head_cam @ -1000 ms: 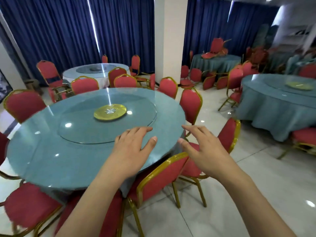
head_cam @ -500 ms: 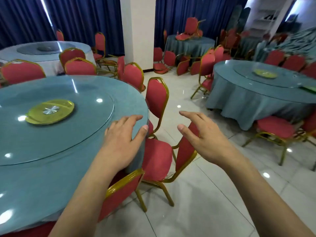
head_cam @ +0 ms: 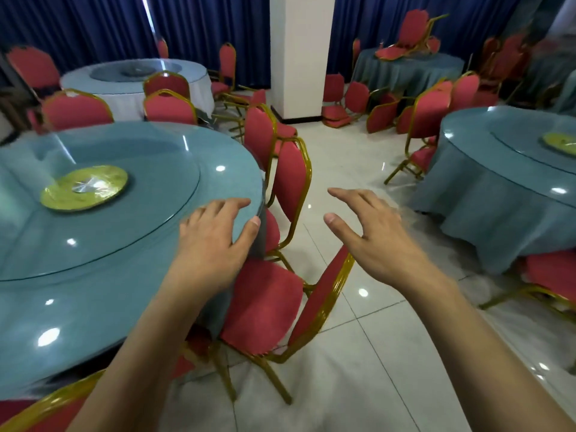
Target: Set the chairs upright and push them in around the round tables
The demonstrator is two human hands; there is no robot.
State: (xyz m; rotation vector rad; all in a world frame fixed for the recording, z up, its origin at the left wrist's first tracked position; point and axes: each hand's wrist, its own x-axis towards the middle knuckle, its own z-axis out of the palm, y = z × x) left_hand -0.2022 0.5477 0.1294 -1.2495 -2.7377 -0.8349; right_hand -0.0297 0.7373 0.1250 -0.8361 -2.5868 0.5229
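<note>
Hands hover with fingers spread and relaxed, holding nothing: the left hand over the rim of the round desk, the right hand above the backrest of a red chair standing upright, seat tucked partly under the desk.

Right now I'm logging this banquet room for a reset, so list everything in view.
Near round table: one, teal cloth under glass, left foreground.
Gold disc: one, at that table's centre.
Nearest chair: one, red with gold frame, upright, beneath the hands.
White-skirted table: one, rear left.
Right table: one, teal, right.
Rear table: one, teal, a red chair lying on top.
Tipped chairs: several, red, by the white pillar.
Curtains: dark blue, back wall.
Left hand: open, over the near table's edge.
Right hand: open, raised over the floor.
</note>
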